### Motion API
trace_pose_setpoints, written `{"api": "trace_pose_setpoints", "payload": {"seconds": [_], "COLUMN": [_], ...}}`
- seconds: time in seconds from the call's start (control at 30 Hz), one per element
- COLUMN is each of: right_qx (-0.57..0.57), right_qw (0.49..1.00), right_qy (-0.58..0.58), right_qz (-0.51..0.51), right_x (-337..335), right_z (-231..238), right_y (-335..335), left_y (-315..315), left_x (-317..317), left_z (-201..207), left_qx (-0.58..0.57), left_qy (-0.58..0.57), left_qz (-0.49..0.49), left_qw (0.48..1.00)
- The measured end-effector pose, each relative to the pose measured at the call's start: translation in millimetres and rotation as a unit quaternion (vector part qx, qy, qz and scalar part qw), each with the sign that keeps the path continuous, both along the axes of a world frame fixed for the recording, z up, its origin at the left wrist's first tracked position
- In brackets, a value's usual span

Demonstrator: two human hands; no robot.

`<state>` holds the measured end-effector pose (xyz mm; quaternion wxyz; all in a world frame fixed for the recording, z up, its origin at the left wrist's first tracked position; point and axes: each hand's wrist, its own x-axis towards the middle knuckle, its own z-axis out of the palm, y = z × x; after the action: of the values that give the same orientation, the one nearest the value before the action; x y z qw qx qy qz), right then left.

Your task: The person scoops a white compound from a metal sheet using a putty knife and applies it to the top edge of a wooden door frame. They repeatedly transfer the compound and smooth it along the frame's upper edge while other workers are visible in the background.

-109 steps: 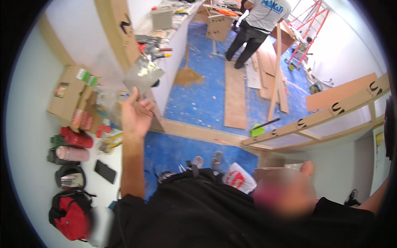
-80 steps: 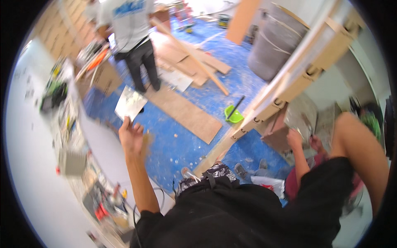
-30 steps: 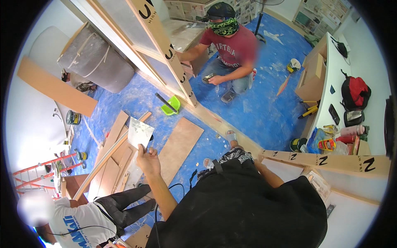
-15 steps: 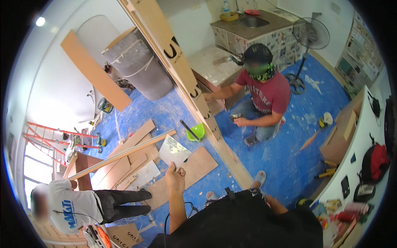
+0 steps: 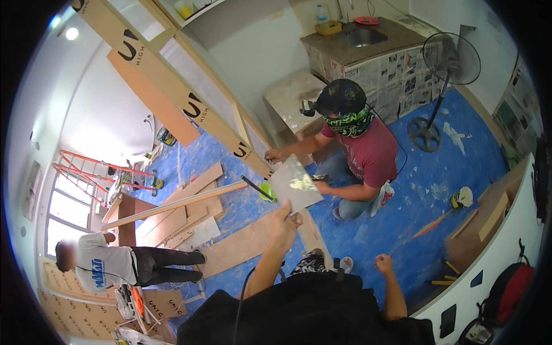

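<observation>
My left hand (image 5: 282, 223) grips the near corner of a flat, square, pale grey plate (image 5: 290, 178), thumb on top. Smears of pale yellow paste lie on the plate's face. It is held up in front of a crouching co-worker (image 5: 368, 146) in a red shirt and cap, whose hands are close behind it. Whether the co-worker touches the plate I cannot tell. To my right, my right hand (image 5: 383, 263) hangs over the blue floor sheet with its fingers curled in, and nothing shows in it. A green dustpan (image 5: 267, 192) with a black handle is partly hidden behind the plate.
A long wooden frame (image 5: 167, 86) slants across on the left. Boards (image 5: 241, 238) lie on the blue sheet (image 5: 368, 241). Another person (image 5: 109, 259) stands at the left beside an orange ladder (image 5: 109, 172). A standing fan (image 5: 443, 75) and a sink counter (image 5: 368, 49) are farther off.
The view has shifted. My left hand has carried the plate rightward, toward the co-worker. My right hand has come out into view on the right. The co-worker's head has bent down.
</observation>
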<state>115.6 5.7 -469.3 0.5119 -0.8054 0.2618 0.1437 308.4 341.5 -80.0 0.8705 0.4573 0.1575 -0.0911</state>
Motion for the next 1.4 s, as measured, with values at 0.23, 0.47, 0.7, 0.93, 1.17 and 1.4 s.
{"api": "trace_pose_setpoints", "payload": {"seconds": [0.23, 0.47, 0.7, 0.93, 1.17, 1.4], "right_qx": [0.123, -0.028, -0.069, -0.134, -0.081, -0.069], "right_qw": [0.977, 0.992, 0.974, 0.985, 0.975, 0.951], "right_qy": [0.066, 0.1, 0.188, 0.105, 0.119, 0.183], "right_qz": [-0.164, -0.069, -0.104, -0.021, 0.169, 0.241], "right_x": [-45, -103, -37, 129, 307, 475], "right_z": [-9, -12, 30, 10, -28, -47], "right_y": [-44, -129, -308, -411, -516, -642], "left_y": [-155, -329, -459, -498, -526, -604], "left_x": [48, 93, 164, 213, 269, 300], "left_z": [-8, -37, -54, -35, -35, -21], "left_qx": [-0.006, -0.03, -0.06, 0.02, 0.039, 0.032], "left_qy": [-0.012, 0.022, 0.023, -0.011, 0.013, 0.034], "left_qz": [-0.17, -0.288, -0.287, -0.233, -0.034, 0.127], "left_qw": [0.985, 0.957, 0.956, 0.972, 0.999, 0.991]}}
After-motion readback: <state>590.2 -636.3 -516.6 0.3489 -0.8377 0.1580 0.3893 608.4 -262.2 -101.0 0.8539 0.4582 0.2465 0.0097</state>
